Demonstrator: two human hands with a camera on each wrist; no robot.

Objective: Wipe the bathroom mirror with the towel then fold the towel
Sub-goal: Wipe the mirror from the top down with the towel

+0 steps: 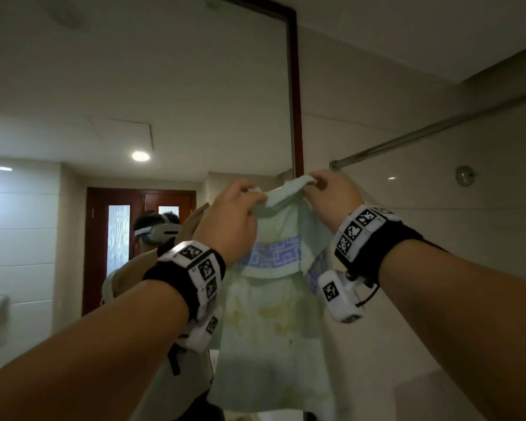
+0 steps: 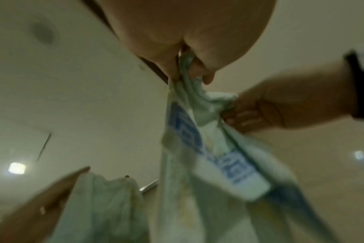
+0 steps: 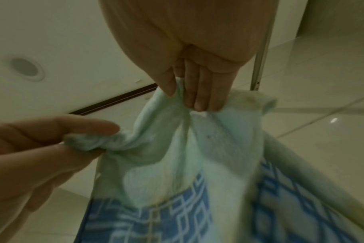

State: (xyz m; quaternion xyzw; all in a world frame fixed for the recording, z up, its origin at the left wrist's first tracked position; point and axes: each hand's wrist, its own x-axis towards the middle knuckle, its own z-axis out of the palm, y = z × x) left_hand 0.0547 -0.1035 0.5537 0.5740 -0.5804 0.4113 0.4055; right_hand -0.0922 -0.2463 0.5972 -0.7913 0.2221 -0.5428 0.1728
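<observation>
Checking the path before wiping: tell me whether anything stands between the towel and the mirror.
Nothing visible does. Both hands, left and right, pinch the towel's top edge, and it hangs freely in front of the mirror, near its right frame.

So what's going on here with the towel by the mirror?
A person stands at the bathroom mirror, holding a pale green towel with a blue patterned band up in front of it. The left hand and right hand each pinch the towel's top edge, close together, and the rest hangs down loose. The towel shows yellowish stains. It is not pressed to the glass and is not yet neatly folded.
</observation>
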